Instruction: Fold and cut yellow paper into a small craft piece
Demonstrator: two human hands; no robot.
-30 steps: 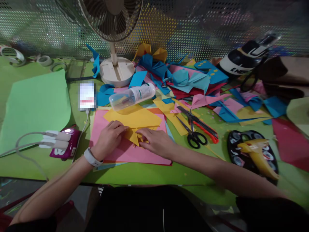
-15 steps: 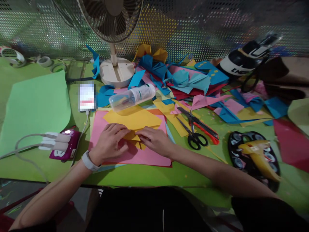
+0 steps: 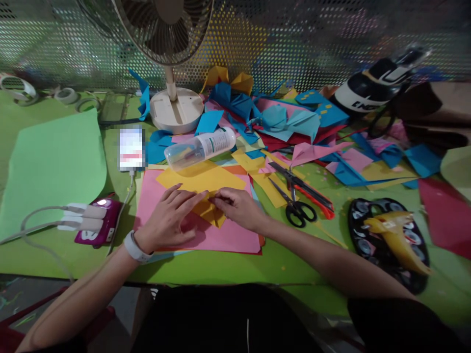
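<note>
A small folded yellow paper (image 3: 210,213) lies on a pink sheet (image 3: 228,235) in front of me. My left hand (image 3: 170,220) rests flat on the folded paper's left part, fingers stretched out and pressing it down. My right hand (image 3: 238,208) pinches the paper's upper edge between thumb and fingertips. A larger yellow sheet (image 3: 200,179) lies just behind both hands. I wear a white watch on the left wrist.
Behind the hands lie a clear plastic bottle (image 3: 200,147) on its side and a fan base (image 3: 172,110). Scissors (image 3: 296,203) and a red cutter (image 3: 312,193) lie to the right, then a paint palette (image 3: 390,235). Paper scraps crowd the back; a power bank (image 3: 97,223) sits left.
The left hand has opened from a curled grip to flat fingers on the paper. The right hand slid up and left to the fold's upper edge. The folded piece has shifted slightly.
</note>
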